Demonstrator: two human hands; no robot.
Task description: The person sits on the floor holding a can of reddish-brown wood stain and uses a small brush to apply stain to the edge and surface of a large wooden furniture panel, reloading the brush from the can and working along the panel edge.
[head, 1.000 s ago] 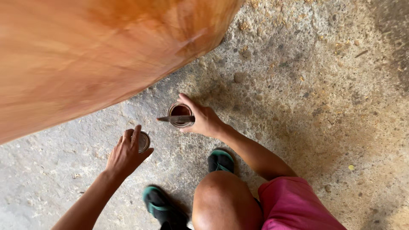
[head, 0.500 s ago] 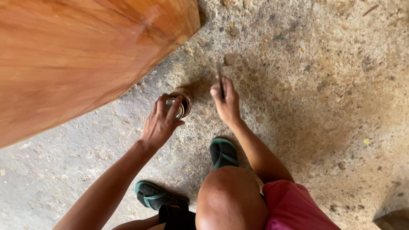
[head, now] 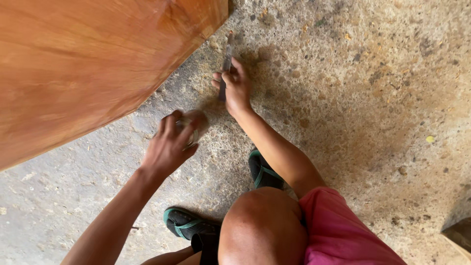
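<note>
Crouched: left hand (head: 169,145) grips small round metal tin (head: 196,125); right hand (head: 234,86) pinches thin dark brush (head: 225,66). Tilted tin could spill onto concrete floor (head: 368,98).

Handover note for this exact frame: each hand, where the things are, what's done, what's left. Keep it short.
Left hand: closed over the top of a small can standing on the concrete floor; blurred, so the lid's seating is unclear.
Right hand: holds a thin flat tool low over the floor, beyond the can.
Varnished wooden panel sits beside both hands.
Done: can covered by the hand, tool clear of it.
Left: confirm the can is shut; the tool is not set down.
</note>
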